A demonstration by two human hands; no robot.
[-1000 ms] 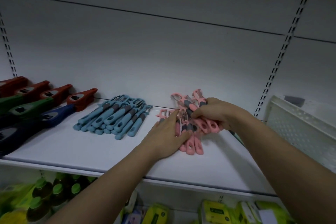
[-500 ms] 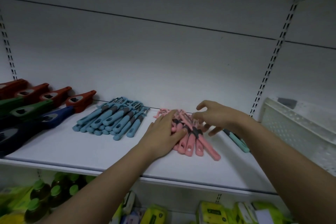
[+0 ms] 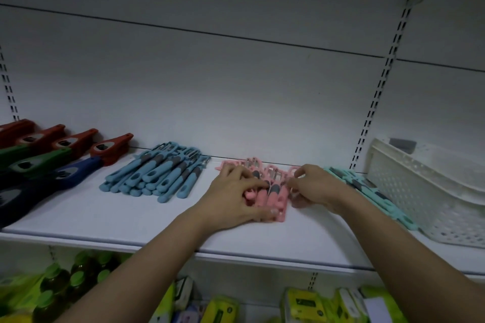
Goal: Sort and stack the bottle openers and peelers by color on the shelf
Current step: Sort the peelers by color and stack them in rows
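On the white shelf (image 3: 131,220) a pile of pink peelers (image 3: 275,195) lies in the middle, handles toward me. My left hand (image 3: 233,199) curls over the pile's left side, thumb at the handle ends. From the right, my right hand (image 3: 315,189) pinches the pile with curled fingers. A stack of blue peelers (image 3: 157,176) lies to the left. Teal peelers (image 3: 367,186) lie to the right, partly hidden behind my right forearm. Red bottle openers (image 3: 110,148), green bottle openers (image 3: 34,162) and dark blue bottle openers (image 3: 70,173) sit at the far left.
A white perforated basket (image 3: 420,189) stands at the right end of the shelf, close to the teal peelers. The shelf's back wall runs just behind the piles. Bottles and yellow-green packets fill the shelf below.
My right hand held a bunch of pink peelers above the pile, then laid them down. Both hands now close in on the pink pile from either side.
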